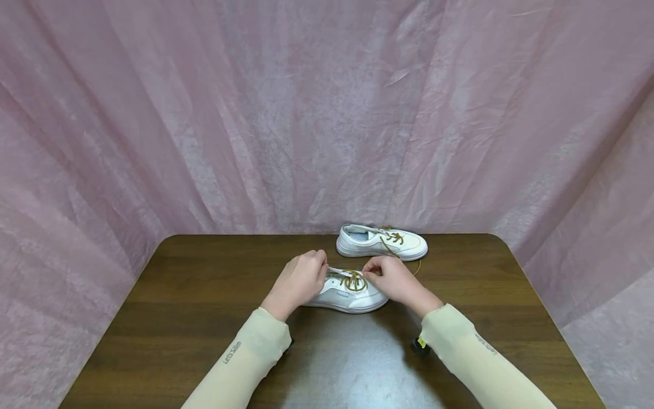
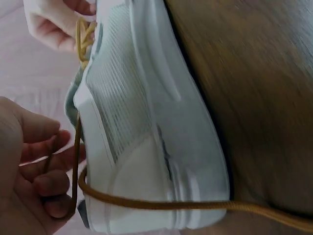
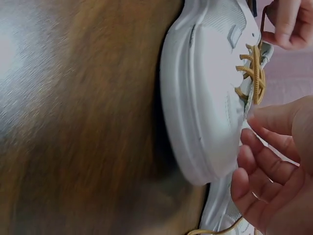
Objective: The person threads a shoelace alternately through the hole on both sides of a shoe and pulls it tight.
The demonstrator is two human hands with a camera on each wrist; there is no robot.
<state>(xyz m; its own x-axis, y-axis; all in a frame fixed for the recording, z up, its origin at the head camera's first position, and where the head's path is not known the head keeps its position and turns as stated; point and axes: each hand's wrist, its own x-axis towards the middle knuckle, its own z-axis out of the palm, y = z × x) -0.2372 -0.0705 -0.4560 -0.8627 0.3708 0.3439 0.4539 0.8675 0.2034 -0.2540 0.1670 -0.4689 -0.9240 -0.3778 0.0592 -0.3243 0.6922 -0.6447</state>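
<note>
The near white shoe [image 1: 339,298] stands upright on the table, toe to the right, with mustard-brown laces [image 1: 355,280] crossing its front. Curled fingers of my left hand [image 2: 39,171] hold a loose length of lace [image 2: 77,152] beside the shoe's opening. Another stretch of lace runs across the heel onto the table. At the toe end of the lacing is my right hand [image 3: 279,156]; its thumb and forefinger tips pinch together at the shoe's upper edge, and its other fingers curl loosely beside the toe.
A second white shoe [image 1: 409,244] with similar laces lies behind the first, toe to the right, near the table's back edge. Its loose lace trails onto the brown wooden table [image 1: 204,295]. Pink curtains [image 1: 327,125] hang behind the table and at both sides.
</note>
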